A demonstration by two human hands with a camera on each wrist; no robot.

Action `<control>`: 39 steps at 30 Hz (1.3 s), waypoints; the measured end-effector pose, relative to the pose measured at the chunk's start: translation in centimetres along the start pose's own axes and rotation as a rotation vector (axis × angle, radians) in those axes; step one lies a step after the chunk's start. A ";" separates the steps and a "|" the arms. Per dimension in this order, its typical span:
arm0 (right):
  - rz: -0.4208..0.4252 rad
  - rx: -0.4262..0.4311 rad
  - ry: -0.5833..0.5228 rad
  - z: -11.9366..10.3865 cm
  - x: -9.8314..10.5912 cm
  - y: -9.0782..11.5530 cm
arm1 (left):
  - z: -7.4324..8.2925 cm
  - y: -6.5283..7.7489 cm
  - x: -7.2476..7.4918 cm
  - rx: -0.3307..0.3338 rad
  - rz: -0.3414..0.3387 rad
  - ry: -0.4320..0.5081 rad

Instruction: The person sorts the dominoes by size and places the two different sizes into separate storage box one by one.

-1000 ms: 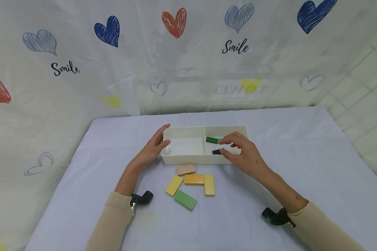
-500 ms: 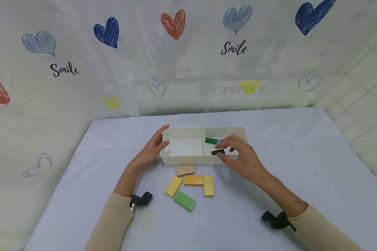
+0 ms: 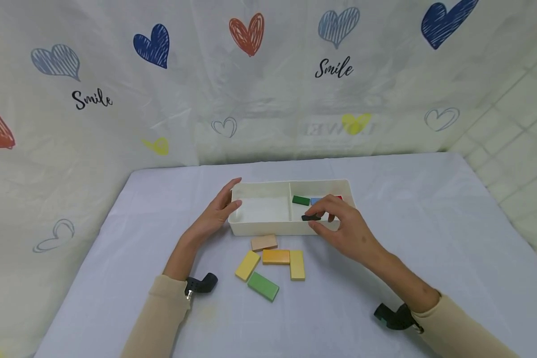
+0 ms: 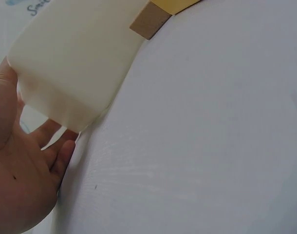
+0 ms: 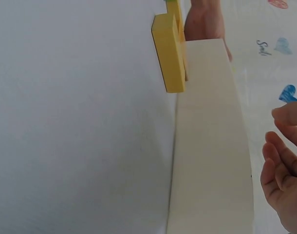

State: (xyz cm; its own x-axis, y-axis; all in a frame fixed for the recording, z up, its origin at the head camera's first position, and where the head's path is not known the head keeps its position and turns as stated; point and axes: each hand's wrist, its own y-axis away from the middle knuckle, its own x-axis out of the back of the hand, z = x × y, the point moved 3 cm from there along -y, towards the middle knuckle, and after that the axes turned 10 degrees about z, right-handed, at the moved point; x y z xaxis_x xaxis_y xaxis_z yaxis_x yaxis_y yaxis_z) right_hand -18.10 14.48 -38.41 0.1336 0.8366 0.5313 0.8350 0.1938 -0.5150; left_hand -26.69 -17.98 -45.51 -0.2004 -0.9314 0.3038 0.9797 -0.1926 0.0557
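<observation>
A white two-compartment tray (image 3: 259,228) stands on the table. My left hand (image 3: 217,211) holds its left end, thumb on the near side and fingers round the end wall, as the left wrist view also shows. My right hand (image 3: 349,223) reaches into the right compartment, thumb and index finger pinching a small black block (image 3: 312,218). Behind it in that compartment lie a dark green block (image 3: 301,200), a blue block (image 3: 314,201) and a red block (image 3: 339,197), the last two partly covered by the hand. In the right wrist view, the tray wall hides the black block.
In front of the tray lie a beige block (image 3: 264,242), an orange block (image 3: 276,257), two yellow blocks (image 3: 297,265) and a light green block (image 3: 263,286). The white tablecloth (image 3: 138,233) reaches back to a curtain printed with hearts.
My right hand has shifted slightly left and down onto the black block, which now lies flatter. More of the red block shows. The left hand stays on the tray.
</observation>
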 end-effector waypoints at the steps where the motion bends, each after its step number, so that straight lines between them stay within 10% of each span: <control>1: -0.005 -0.003 -0.005 0.0 0.0 0.1 | 0.0 0.0 0.0 -0.002 0.001 -0.002; 39: -0.199 -0.069 -0.077 -0.7 -1.4 1.6 | 0.0 -0.1 0.0 -0.003 0.000 0.004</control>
State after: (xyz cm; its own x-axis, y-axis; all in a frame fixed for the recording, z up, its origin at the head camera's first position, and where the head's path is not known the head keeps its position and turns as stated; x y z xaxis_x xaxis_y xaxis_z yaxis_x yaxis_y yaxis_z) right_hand -16.59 13.22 -39.53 -0.0765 0.8224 0.5638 0.8757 0.3257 -0.3563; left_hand -26.75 -18.00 -45.50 -0.2008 -0.9327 0.2997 0.9796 -0.1939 0.0530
